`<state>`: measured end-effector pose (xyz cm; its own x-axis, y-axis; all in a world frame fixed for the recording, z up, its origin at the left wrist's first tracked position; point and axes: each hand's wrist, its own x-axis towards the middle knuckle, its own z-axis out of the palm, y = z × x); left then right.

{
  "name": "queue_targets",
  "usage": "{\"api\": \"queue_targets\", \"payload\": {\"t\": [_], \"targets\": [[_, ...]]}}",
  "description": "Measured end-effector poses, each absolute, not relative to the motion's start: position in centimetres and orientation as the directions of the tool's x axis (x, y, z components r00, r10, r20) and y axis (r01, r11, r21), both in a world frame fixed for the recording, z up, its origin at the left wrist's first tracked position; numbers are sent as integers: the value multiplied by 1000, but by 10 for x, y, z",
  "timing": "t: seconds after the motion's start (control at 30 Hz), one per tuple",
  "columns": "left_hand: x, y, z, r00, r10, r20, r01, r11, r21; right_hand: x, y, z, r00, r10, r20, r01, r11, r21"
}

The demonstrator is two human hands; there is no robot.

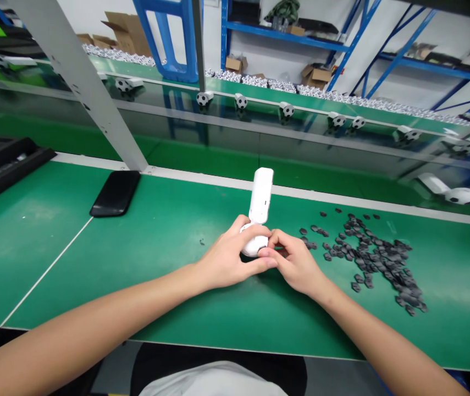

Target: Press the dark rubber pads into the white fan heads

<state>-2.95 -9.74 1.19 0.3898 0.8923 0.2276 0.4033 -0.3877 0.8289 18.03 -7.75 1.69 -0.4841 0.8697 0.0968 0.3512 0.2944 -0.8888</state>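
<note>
Left hand (230, 257) clenched around the rounded base of a white plastic unit (261, 197), flat arm upright, held just above the green bench mat (136, 264). Right hand (296, 263): fingertips (274, 237) pinched on the base; whether they hold anything, cannot tell. Right of hands: scattered black pieces (377, 256). Left: black phone (115, 193). Beyond: white football-patterned units (241, 100) on far bench.

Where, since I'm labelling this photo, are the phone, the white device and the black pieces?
phone (115, 193), head view, middle of its black face
white device (261, 196), head view, upright white bar above the hands
black pieces (377, 256), head view, middle of the loose pile
</note>
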Motion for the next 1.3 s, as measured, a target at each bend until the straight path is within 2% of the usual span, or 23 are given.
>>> {"api": "queue_targets", "payload": {"t": [0.13,0.2,0.27,0.37,0.43,0.53,0.83,0.97,1.13,1.3], "targets": [[-37,-91,11,332,913,237,312,-343,886,205,-61,36,-587,806,80,415,385,-824],[-40,-88,12,301,931,206,278,-292,915,227,-50,46,-540,841,42,560,395,-728],[-44,-85,15,285,939,192,227,-261,938,250,-40,52,-484,875,11,708,399,-582],[-48,-82,19,284,942,179,171,-233,957,275,-28,52,-469,877,-101,794,369,-484],[-50,-81,20,307,938,163,220,-237,946,281,-25,47,-497,848,-186,806,372,-460],[-53,-80,18,349,925,150,345,-276,897,279,-23,42,-538,818,-201,803,426,-416],[-51,-82,8,244,952,187,329,-263,907,251,-32,36,-552,831,-69,772,478,-420],[-53,-82,10,233,955,185,311,-253,916,256,-32,41,-577,810,-104,749,473,-465],[-53,-81,11,240,953,185,280,-251,927,278,-23,45,-400,906,-140,846,306,-436],[-52,-83,9,233,955,182,283,-245,927,277,-21,36,-404,899,-169,841,292,-455]]}}
